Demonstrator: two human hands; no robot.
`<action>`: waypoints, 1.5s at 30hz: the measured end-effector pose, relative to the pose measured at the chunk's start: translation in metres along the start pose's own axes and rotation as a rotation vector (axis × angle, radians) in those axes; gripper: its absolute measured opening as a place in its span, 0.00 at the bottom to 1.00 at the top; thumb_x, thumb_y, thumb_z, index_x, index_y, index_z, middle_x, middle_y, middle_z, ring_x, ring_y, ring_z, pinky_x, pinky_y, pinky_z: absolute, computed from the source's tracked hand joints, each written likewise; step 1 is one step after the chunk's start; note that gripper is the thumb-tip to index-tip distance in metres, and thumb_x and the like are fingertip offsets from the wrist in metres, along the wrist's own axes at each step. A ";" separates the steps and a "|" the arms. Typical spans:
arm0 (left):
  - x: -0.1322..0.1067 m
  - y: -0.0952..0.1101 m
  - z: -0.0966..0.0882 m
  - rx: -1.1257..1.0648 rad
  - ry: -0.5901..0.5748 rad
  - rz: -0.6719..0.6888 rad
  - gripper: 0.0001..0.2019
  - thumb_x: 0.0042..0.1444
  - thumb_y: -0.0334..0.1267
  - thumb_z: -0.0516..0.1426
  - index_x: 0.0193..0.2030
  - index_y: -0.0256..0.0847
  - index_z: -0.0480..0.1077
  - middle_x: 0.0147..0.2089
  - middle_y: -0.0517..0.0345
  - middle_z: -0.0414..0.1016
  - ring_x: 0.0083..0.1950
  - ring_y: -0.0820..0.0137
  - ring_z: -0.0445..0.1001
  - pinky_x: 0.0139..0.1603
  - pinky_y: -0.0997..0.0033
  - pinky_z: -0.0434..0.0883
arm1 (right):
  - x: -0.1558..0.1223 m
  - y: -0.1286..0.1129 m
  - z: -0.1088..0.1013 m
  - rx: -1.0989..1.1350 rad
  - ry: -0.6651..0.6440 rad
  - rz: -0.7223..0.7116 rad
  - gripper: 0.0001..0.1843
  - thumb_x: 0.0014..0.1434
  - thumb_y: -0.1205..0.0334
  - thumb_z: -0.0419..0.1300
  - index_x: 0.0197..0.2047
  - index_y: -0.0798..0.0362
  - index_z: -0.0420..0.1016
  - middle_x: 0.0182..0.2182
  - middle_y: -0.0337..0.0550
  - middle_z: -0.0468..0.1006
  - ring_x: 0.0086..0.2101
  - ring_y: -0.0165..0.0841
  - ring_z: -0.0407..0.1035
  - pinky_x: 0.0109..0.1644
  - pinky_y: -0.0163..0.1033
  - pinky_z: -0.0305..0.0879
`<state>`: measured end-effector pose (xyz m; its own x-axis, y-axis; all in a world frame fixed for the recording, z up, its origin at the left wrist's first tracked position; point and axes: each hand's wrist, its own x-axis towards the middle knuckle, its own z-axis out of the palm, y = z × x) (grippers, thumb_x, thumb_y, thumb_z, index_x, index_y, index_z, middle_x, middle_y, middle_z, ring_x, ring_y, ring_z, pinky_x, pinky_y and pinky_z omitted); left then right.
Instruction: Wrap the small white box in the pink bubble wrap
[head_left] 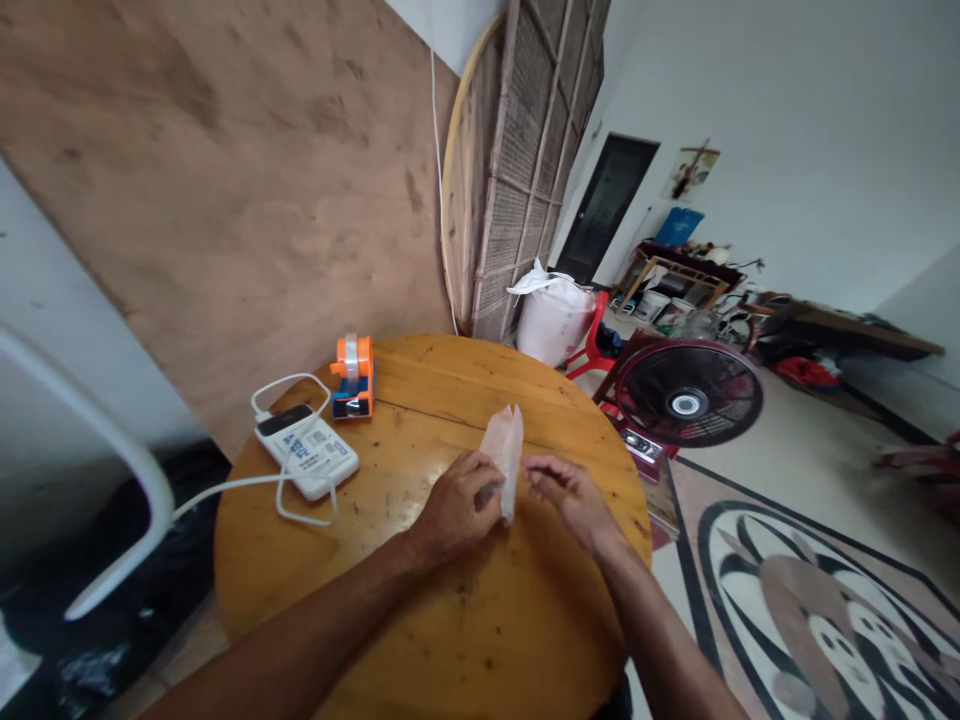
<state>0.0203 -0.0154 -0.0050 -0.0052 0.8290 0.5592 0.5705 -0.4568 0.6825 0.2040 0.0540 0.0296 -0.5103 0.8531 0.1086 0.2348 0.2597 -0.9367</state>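
**A:** What is being handled here?

**B:** A small, thin whitish pouch (pixel 504 455). It is standing upright just above the middle of the round wooden table (pixel 480 630), between the person's two hands. The left hand (pixel 457 510) is curling around its lower edge, thumb and fingers closing on it in a pinch.

**A:** And the other hand?

**B:** The right hand (pixel 566 495) is reaching in from the other side, fingers bent, its fingertips lying right at the pouch's edge. I cannot tell whether it is actually gripping or only touching.

**A:** So which step is this?

**B:** I am judging it as steadying the pouch with both hands. Any further handling is calling for a light, even pinch, since the material is looking flimsy.

**A:** What is lying around it?

**B:** To the left, well apart, a white power bank (pixel 307 452) is lying with a white cable (pixel 225 488) looping over it. Beside that, an orange-and-blue tape dispenser (pixel 352 378) is standing near the far rim. A black fan (pixel 686 395) is sitting on the floor beyond the table.

**A:** Anything hard to make out?

**B:** Whether the pouch is holding anything is not showing. Its lower end is hiding behind the left hand. The label on the power bank is too small to read.
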 end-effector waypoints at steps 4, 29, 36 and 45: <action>0.001 -0.001 0.001 0.051 0.026 0.035 0.12 0.48 0.26 0.55 0.37 0.41 0.75 0.41 0.52 0.72 0.44 0.65 0.70 0.46 0.63 0.71 | 0.055 0.019 -0.027 -0.043 0.146 -0.093 0.24 0.48 0.61 0.61 0.51 0.51 0.72 0.48 0.48 0.77 0.49 0.39 0.71 0.53 0.48 0.67; 0.020 -0.004 -0.007 -0.041 -0.293 -0.073 0.13 0.43 0.27 0.52 0.38 0.41 0.67 0.57 0.49 0.68 0.67 0.57 0.56 0.66 0.53 0.56 | 0.093 0.017 -0.029 -0.114 -0.082 -0.319 0.16 0.57 0.46 0.60 0.36 0.49 0.79 0.43 0.47 0.78 0.52 0.42 0.68 0.57 0.49 0.60; 0.022 -0.008 -0.006 -0.054 -0.322 -0.073 0.13 0.43 0.28 0.51 0.38 0.40 0.66 0.61 0.49 0.65 0.69 0.56 0.52 0.67 0.53 0.54 | 0.094 0.019 -0.031 -0.097 -0.074 -0.354 0.16 0.59 0.45 0.58 0.33 0.49 0.77 0.40 0.47 0.78 0.56 0.43 0.64 0.59 0.51 0.58; 0.024 -0.007 -0.004 -0.067 -0.310 -0.009 0.10 0.44 0.29 0.50 0.36 0.41 0.63 0.52 0.52 0.70 0.67 0.59 0.56 0.68 0.54 0.49 | 0.083 0.005 -0.035 -0.178 -0.173 -0.505 0.11 0.62 0.53 0.57 0.33 0.48 0.75 0.45 0.45 0.78 0.61 0.44 0.57 0.63 0.55 0.52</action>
<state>0.0127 0.0066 0.0052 0.2469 0.8871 0.3901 0.5162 -0.4611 0.7218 0.1922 0.1420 0.0454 -0.7201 0.5204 0.4589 0.0548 0.7020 -0.7101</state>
